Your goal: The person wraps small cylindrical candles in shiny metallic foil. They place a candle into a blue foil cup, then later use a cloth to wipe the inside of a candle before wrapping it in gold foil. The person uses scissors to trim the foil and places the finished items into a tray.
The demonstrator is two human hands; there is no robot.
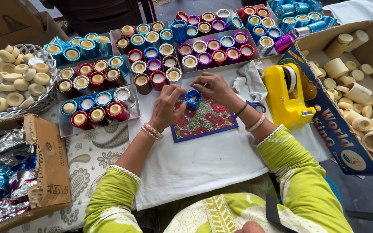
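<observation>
My left hand (165, 108) and my right hand (216, 89) meet over a small floral mat (206, 123) on the white cloth (203, 164). Both hold one small round cup wrapped in shiny blue foil (193, 99), fingers pinching its rim from either side. Both wrists wear bangles, and my sleeves are lime green. Just beyond my hands stand metal trays (133, 113) packed with several foil-wrapped cups in red, blue, purple, brown and silver.
A yellow tape dispenser (286, 96) stands right of my hands, with a crumpled cloth (251, 80) beside it. A cardboard box (350, 142) of bare cream cups sits at right. A wire basket (44, 101) of cream pieces and a box of foil sheets (5, 177) are left.
</observation>
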